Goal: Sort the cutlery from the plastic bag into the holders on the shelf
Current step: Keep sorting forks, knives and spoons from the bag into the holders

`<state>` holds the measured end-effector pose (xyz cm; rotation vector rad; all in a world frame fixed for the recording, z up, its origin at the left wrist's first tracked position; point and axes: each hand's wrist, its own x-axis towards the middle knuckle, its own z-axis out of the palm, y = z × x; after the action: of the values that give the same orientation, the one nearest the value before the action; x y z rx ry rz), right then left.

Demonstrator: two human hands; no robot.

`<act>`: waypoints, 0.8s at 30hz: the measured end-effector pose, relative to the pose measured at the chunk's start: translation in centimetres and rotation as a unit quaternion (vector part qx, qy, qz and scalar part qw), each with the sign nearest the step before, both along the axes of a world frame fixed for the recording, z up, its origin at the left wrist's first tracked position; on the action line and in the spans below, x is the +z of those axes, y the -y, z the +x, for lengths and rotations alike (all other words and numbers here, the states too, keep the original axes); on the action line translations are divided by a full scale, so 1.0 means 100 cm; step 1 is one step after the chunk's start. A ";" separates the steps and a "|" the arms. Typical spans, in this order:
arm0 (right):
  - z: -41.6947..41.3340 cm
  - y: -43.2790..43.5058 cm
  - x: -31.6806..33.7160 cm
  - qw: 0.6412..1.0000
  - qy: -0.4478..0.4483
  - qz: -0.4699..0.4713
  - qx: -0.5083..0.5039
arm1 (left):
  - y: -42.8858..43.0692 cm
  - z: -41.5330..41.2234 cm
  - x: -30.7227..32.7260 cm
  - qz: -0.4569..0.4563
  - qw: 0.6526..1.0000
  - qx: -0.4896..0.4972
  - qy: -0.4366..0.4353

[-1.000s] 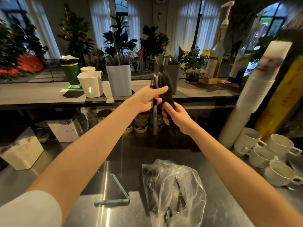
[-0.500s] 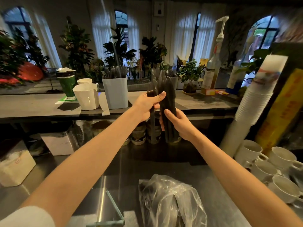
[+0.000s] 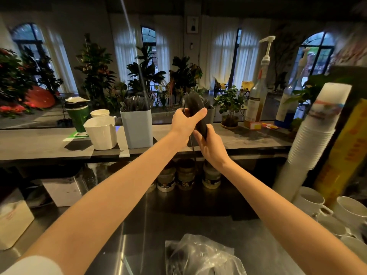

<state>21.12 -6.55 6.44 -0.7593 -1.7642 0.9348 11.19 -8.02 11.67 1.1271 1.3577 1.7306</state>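
You've got the black cutlery bundle up by the grey holder — left hand curled round its middle, right hand gripping the bottom. Probably squaring it before dropping in.

No text can be read. Print is seen on the label of the pump bottle at the right end of the shelf, on the jars below its front edge, and in red on the yellow pack at the far right, but all of it is blurred.
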 end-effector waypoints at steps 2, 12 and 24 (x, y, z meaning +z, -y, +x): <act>-0.001 -0.013 0.020 0.999 0.006 0.032 -0.002 | -0.015 -0.003 0.019 0.013 1.000 -0.011 -0.011; -0.015 -0.114 0.104 0.992 -0.032 0.068 0.105 | -0.105 -0.023 0.117 0.075 0.990 -0.036 -0.113; -0.059 -0.204 0.081 0.983 0.147 -0.008 0.110 | -0.191 -0.074 0.072 0.017 0.977 0.044 -0.209</act>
<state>15.19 13.89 14.54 -0.7516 -2.1353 1.0243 3.79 11.09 18.86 1.5326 1.6510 1.6410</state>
